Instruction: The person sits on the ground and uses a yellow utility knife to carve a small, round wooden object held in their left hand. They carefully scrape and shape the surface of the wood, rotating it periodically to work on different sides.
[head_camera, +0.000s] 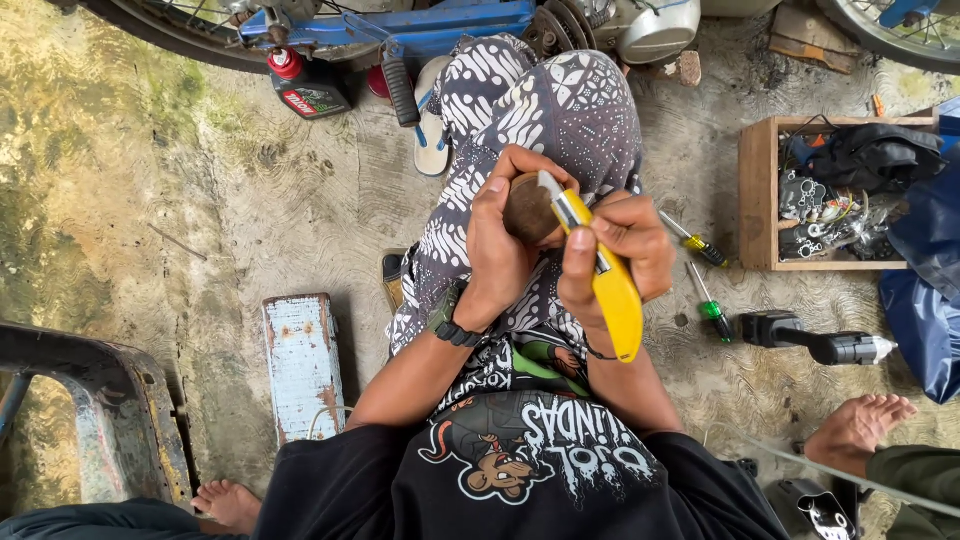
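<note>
The left hand (497, 255) cups a brown round part (528, 212) over the knee; the right hand (622, 250) is closed on a yellow knife (607, 275), blade at its edge. Shallow cuts, angled off the fingers, seem wisest.

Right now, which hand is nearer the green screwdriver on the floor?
Right. The right hand, gripping the yellow knife, sits just left of the green screwdriver. The left hand, holding a brown round object, is farther left.
</note>
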